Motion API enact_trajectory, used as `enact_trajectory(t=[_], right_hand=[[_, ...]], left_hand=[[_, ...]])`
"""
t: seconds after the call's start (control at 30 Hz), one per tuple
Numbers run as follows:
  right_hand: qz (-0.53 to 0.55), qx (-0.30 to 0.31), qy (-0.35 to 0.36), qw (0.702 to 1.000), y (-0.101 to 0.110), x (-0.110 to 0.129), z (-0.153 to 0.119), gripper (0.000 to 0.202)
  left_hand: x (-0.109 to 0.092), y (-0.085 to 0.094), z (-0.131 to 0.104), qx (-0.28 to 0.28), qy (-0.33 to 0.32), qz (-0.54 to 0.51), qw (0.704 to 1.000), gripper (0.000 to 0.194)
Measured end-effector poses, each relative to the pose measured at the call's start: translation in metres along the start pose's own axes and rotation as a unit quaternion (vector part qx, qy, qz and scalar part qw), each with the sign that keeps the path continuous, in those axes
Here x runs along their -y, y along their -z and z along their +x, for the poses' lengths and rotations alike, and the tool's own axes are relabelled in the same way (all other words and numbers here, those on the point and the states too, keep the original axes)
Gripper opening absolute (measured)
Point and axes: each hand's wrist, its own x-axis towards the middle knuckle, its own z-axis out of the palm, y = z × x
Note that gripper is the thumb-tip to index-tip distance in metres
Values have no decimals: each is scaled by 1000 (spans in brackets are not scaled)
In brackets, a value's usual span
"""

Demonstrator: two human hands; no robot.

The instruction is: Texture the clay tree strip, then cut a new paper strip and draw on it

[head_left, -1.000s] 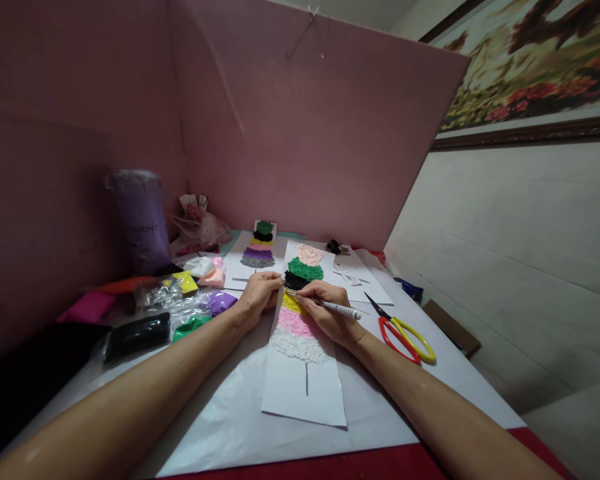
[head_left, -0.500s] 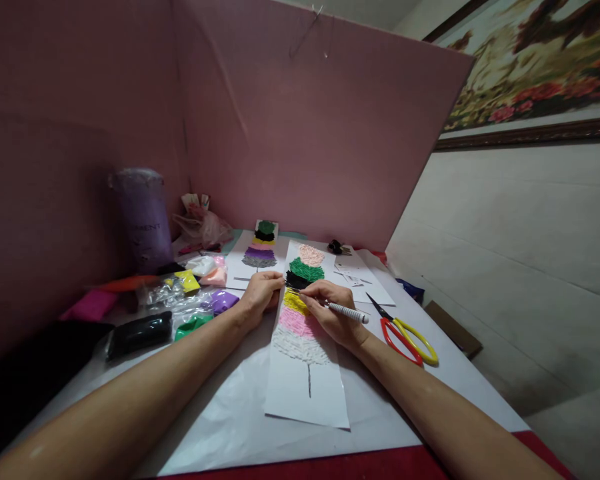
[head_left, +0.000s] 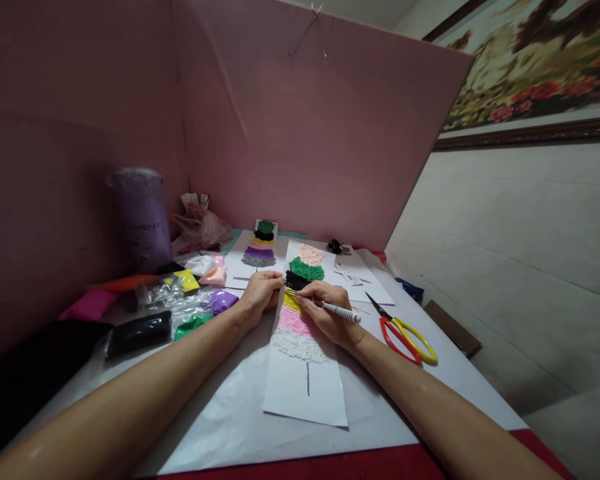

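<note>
A long white card point(head_left: 304, 400) lies on the table before me, covered in bands of textured clay: peach, green, black, yellow, pink and white above a thin dark stem. At its left edge, beside the black band, my left hand point(head_left: 261, 293) is closed, thumb and fingers pinching the edge. My right hand point(head_left: 329, 308) grips a slim pen-like tool with a striped handle point(head_left: 343, 311). The tool's tip touches the yellow band near its upper left, just under the black one. My right fingers cover part of the yellow and pink bands.
Red-and-yellow-handled scissors point(head_left: 407, 337) lie open to the right. Packets of coloured clay point(head_left: 195, 300) spread at left, near a purple cylinder point(head_left: 143, 217). Behind are a second decorated card point(head_left: 240, 263) and a printed sheet point(head_left: 375, 290). A pink panel point(head_left: 300, 133) stands at the back.
My right hand and the tool have shifted slightly left, with the tip moving across the yellow band toward the card's left edge. My left hand stays in place.
</note>
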Motion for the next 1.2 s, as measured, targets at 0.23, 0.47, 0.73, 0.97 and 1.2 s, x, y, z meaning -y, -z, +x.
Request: enact_trajectory(t=[0.23, 0.47, 0.73, 0.97, 1.2], right_hand=[[-6, -4, -8, 1000, 1, 2, 1, 11], [-21, -19, -14, 1000, 2, 2, -1, 12], [-11, -25, -3, 1000, 2, 1, -1, 11], [-6, -6, 11, 1000, 1, -1, 1, 10], [-7, -4, 19, 1000, -2, -2, 1, 10]], left_hand=[[4, 3, 3, 7, -7, 5, 1000, 23], [2, 2, 1, 5, -5, 9, 1000, 19], [1, 1, 1, -1, 1, 9, 1000, 17], [-1, -1, -1, -9, 1, 6, 1000, 21], [1, 1, 1, -6, 1, 6, 1000, 19]])
